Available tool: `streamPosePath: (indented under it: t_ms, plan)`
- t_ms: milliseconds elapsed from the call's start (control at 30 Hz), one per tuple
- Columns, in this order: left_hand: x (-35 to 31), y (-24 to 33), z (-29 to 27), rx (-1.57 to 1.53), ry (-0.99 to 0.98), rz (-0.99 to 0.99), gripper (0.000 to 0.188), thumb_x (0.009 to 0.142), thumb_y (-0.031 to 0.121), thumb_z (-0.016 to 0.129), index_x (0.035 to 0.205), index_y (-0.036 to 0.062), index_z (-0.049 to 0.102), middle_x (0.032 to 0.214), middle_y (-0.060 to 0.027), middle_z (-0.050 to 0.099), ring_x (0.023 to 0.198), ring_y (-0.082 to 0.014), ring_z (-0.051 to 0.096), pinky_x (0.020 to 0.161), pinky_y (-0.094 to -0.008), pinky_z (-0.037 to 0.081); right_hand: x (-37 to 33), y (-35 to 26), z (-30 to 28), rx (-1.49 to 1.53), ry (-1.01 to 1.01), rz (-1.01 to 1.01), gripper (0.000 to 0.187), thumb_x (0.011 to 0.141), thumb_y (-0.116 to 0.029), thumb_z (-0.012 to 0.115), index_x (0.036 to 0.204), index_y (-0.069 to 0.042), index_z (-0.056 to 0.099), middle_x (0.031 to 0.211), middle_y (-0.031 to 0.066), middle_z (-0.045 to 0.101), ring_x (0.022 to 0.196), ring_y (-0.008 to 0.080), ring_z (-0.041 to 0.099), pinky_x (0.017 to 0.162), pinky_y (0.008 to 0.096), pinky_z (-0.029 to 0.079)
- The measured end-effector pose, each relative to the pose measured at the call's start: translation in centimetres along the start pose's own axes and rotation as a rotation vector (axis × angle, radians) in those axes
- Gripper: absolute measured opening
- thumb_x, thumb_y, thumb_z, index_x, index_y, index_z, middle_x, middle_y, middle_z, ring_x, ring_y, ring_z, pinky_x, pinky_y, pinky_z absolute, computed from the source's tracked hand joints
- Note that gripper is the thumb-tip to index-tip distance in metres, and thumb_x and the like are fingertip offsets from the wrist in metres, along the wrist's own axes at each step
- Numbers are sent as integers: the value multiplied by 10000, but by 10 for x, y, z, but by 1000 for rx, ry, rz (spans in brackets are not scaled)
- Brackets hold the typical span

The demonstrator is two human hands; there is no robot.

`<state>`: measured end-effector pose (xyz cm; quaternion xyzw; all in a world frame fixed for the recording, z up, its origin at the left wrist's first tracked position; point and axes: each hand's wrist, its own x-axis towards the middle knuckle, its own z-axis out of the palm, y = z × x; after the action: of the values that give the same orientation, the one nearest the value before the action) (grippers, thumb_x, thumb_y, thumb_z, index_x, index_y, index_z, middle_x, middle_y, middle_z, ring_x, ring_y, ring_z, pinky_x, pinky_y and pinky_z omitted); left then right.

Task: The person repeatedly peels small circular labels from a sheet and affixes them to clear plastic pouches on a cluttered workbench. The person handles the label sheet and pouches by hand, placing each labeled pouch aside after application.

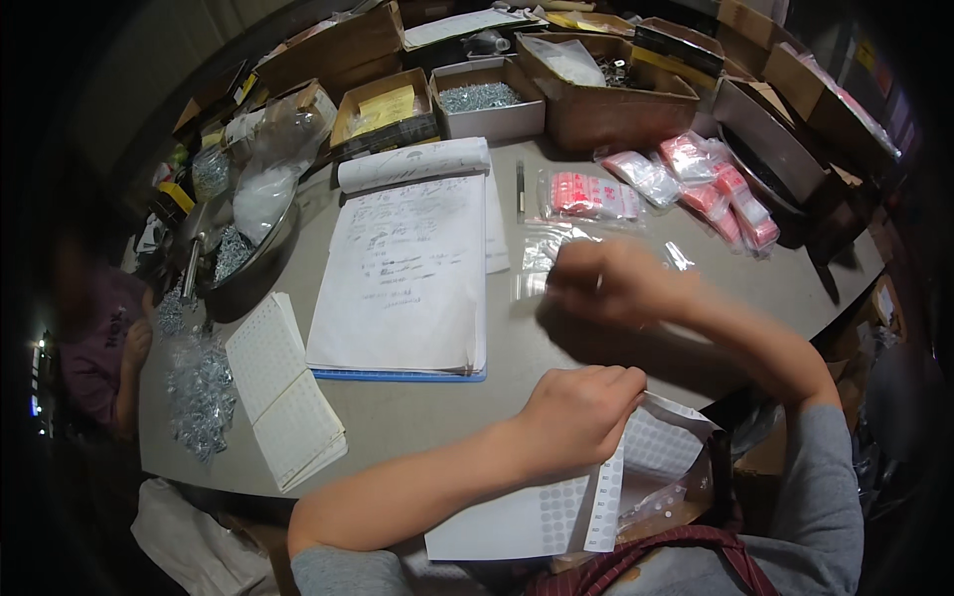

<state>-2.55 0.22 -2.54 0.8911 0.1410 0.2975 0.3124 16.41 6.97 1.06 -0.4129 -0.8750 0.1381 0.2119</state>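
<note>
My left hand [586, 415] is closed on white sticker sheets [497, 521] at the table's near edge. Rows of round grey stickers run along the sheets, and one strip folds over the front. My right hand [624, 283] is a little blurred, its fingers curled together over small clear plastic bags [532, 283] lying on the table. Whatever those fingertips pinch is too small to make out. Just beyond them lies a pack of red-and-white zip bags [588, 196]. To the left of my hands rests a clipboard [397, 376] with handwritten paper [397, 268].
A metal bowl [260, 263] of small hardware and a pile of filled clear bags [202, 392] sit left, near folded sticker sheets [286, 397]. Cardboard boxes [606, 114] and a white box of screws [487, 97] line the back. At far left another person [104, 328] is partly visible.
</note>
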Motion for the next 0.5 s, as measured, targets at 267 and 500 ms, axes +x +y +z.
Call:
streamPosePath:
  t_ms: [267, 500]
  plan:
    - [1, 1, -1, 72, -10, 63, 91, 877, 81, 648, 905, 37, 573, 798, -119, 620, 739, -311, 659, 608, -435, 511, -2, 16, 7, -578, 67, -712, 218, 779, -154, 649, 982, -72, 658, 995, 76, 627, 994, 266, 623, 932, 447, 512]
    - [1, 0, 1, 20, -29, 177, 103, 838, 43, 642, 903, 11, 568, 798, -123, 606, 736, -313, 653, 619, -426, 515, -33, -8, 22, -10, -9, -425, 374, 839, -227, 670, 1138, -7, 625, 1304, 173, 618, 1312, 356, 551, 1088, 448, 454]
